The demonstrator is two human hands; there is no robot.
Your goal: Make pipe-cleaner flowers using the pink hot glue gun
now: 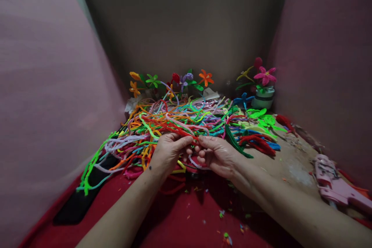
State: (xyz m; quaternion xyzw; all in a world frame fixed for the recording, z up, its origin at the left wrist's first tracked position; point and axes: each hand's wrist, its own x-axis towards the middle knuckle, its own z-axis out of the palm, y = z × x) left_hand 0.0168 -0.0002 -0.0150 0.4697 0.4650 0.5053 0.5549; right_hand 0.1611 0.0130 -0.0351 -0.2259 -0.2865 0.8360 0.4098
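Note:
Between my two hands is a red pipe cleaner (181, 131), pinched at its end above the near edge of the pile. My left hand (170, 149) is closed on it with thumb and fingertips. Close against it, almost touching, my right hand (216, 153) grips the same red stem, its other fingers curled. Behind and under both hands spreads a large tangled heap of coloured pipe cleaners (139, 122). Bundles of red pipe cleaners (257, 144) and a dark green pipe cleaner (236, 143) lie just beyond my right hand.
Finished pipe-cleaner flowers, among them an orange flower (206, 78), stand at the back. A pink flower (265, 75) rises from a pale pot (263, 99). A pink glue gun (334, 184) lies at right. A black flat object (78, 201) rests on red cloth (171, 217) dotted with scraps.

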